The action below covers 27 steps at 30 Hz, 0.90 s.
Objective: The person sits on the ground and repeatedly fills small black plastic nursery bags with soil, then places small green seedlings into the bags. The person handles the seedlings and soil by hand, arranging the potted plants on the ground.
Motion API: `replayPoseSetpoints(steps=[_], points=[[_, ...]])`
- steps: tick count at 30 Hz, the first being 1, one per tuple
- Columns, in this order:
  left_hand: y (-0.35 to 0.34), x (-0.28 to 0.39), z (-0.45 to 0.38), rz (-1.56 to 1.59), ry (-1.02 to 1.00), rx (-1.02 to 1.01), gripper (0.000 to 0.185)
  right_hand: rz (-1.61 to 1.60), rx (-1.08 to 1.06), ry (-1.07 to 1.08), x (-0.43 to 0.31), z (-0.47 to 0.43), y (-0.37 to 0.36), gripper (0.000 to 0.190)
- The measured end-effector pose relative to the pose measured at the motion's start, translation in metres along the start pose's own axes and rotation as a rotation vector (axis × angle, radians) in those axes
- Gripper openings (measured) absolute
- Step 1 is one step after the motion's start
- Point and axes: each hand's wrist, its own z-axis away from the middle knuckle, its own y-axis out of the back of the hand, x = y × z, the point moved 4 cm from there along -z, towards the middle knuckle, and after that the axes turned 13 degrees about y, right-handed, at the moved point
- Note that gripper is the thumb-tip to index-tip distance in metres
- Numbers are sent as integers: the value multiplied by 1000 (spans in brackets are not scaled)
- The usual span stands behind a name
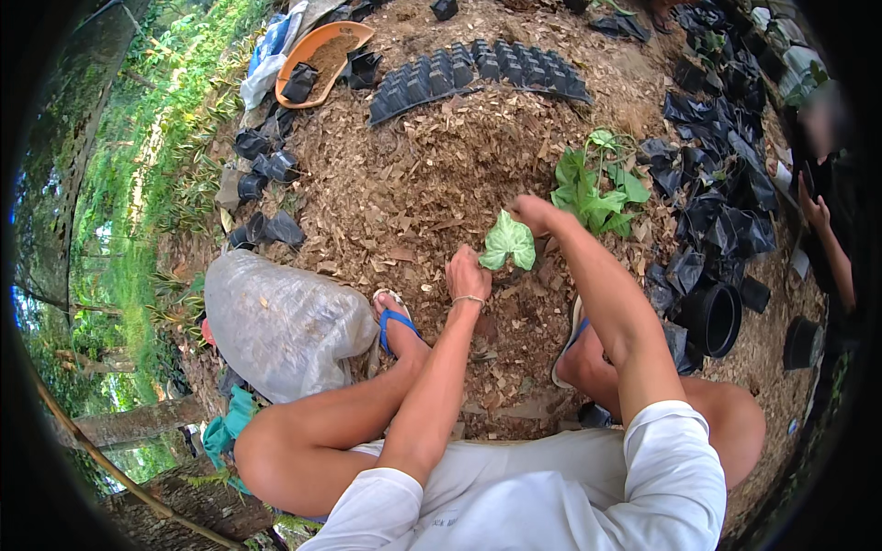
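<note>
My left hand (470, 277), with a thin bracelet at its wrist, is curled at the left of a pale green variegated leaf (508, 242); what its fingers hold is hidden. My right hand (534, 215) is bent at the upper right of the same leaf, its fingertips turned away from view. Whether either hand grips the leaf's stem cannot be told. Under both hands lies brown ground covered with wood chips (413, 220). A heap of leafy green cuttings (599, 189) lies just beyond my right forearm.
Black seedling trays (475, 69) lie ahead, near an orange basin (310, 48) of soil. A full translucent sack (282, 324) rests at left, below small black pots (265, 169). Black plant bags (716, 158) and a round black pot (713, 320) line the right; a person (827, 213) is beyond.
</note>
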Motion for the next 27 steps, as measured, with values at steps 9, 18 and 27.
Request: replayPoseSetpoints(steps=[9, 18, 27], points=[[0, 1, 4, -9, -117, 47, 23, -128, -404, -52, -81, -7, 16, 36], [1, -3, 2, -31, -91, 110, 22, 170, -222, 322, -52, -3, 13, 59], [-4, -10, -4, -46, 29, 51, 42, 343, -133, 568, -7, 6, -50, 35]])
